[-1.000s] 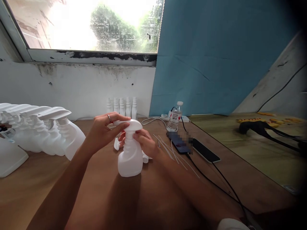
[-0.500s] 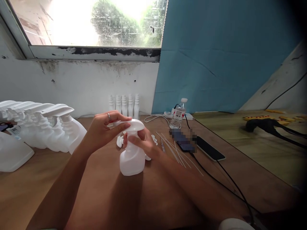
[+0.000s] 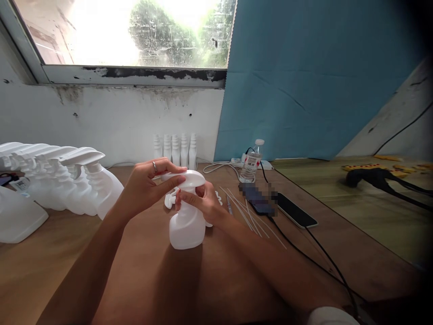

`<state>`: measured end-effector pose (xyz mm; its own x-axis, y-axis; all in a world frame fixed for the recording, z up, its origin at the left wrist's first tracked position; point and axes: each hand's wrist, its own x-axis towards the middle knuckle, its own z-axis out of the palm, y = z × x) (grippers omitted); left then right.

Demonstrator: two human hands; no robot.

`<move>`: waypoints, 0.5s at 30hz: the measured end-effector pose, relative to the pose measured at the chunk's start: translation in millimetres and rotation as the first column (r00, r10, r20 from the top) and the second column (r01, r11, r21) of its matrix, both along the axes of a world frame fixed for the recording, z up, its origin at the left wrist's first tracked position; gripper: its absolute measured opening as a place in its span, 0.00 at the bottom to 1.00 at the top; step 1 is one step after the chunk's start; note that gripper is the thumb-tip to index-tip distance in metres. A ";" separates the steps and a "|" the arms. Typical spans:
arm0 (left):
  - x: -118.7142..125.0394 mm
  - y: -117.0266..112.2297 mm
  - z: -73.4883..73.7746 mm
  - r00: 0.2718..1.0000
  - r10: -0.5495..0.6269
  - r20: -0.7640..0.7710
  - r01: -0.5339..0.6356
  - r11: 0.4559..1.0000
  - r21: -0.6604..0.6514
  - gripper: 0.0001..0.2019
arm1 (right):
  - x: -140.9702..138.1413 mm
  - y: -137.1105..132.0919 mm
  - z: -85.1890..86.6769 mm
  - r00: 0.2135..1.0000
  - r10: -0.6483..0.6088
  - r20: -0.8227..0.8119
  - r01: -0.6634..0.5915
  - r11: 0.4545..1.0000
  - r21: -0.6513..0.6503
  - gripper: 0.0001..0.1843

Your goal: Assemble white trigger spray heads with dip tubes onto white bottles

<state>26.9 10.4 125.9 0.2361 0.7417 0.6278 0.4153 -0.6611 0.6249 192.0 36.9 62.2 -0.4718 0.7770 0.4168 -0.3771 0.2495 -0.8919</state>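
In the head view, with the clock centred on the white spray bottle (image 3: 187, 231) and twelve toward the wall, that bottle stands upright on the desk (image 3: 135, 275). The left hand (image 3: 146, 187) comes in from ten o'clock, thumb and index fingers pinched on the spray head (image 3: 195, 179); the right hand (image 3: 207, 202) curls its fingers around the neck just below. Fitting or adjusting the head looks like the step in hand; the next move seems to call for a steady neck and a level head (the fingers hide much of the joint, so I cannot tell how well it seats). Loose white parts (image 3: 169, 200) lie just behind at eleven, close enough to knock. Similar bottles (image 3: 110, 187) crowd ten o'clock, small bottles (image 3: 175, 151) line twelve, a clear bottle (image 3: 249, 169) stands at two, and thin tubes (image 3: 246, 212) and a phone (image 3: 297, 210) lie at three.
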 end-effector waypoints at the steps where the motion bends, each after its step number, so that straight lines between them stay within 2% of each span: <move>1: 0.6 -0.1 0.2 1.000 -0.005 0.012 0.005 1.000 -0.003 0.11 | -0.7 -1.2 1.2 1.000 -0.016 0.000 0.016 1.000 0.000 0.18; 4: 2.0 0.5 -3.3 0.999 0.002 0.035 -0.002 1.000 -0.011 0.11 | -0.3 -1.6 5.1 1.000 -0.006 0.025 0.006 1.000 -0.026 0.18; 7: 2.1 0.8 -22.9 0.995 0.071 0.069 -0.075 0.996 0.051 0.14 | 3.4 3.5 8.3 0.992 0.106 0.065 -0.102 0.992 -0.073 0.19; 9: 1.3 -2.0 -48.2 0.986 0.065 0.154 -0.076 0.995 0.067 0.23 | 6.6 7.5 9.8 0.977 0.175 0.122 -0.160 0.980 -0.123 0.19; 10: 0.6 -4.8 -63.8 0.979 0.030 0.200 -0.038 0.999 0.035 0.28 | 8.1 8.9 10.5 0.966 0.199 0.165 -0.173 0.972 -0.159 0.19; 13: -2.4 -19.7 -111.8 0.976 -0.010 0.219 0.046 0.986 -0.158 0.38 | 11.9 9.4 13.4 0.938 0.238 0.252 -0.179 0.955 -0.236 0.17; 15: -4.5 -33.3 -136.4 0.980 0.015 0.201 0.057 0.936 -0.349 0.36 | 13.6 6.5 16.1 0.932 0.255 0.256 -0.203 0.956 -0.213 0.14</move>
<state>22.4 -22.9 -10.5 0.1522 0.9190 0.3636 0.2488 -0.3917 0.8858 205.6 43.4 78.3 -0.7224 0.6831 0.1071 -0.1357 0.0119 -0.9907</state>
